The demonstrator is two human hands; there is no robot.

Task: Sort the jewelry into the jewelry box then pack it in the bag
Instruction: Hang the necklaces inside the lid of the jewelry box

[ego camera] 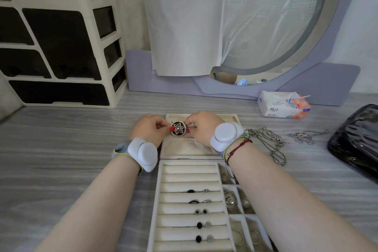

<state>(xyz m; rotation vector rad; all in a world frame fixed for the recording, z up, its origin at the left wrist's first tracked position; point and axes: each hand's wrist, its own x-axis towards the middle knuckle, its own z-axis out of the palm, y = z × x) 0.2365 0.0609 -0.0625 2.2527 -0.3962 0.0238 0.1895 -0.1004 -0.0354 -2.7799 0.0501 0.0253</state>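
A cream jewelry box (163,200) lies open in front of me, its lid (184,147) folded back flat on the table. Several rings sit in its padded rolls (190,208) and side compartments. Above the lid, my left hand (150,128) and my right hand (202,127) pinch a round black and silver pendant (178,128) from either side. Silver chain necklaces (270,141) lie tangled on the table right of the box. A glossy black bag (356,139) sits at the right edge.
A cream drawer organiser (61,47) stands at the back left. A round mirror on a lilac base (306,84), partly draped with white wrapping, stands behind. A tissue pack (283,104) lies at the back right. The table is grey wood-grain.
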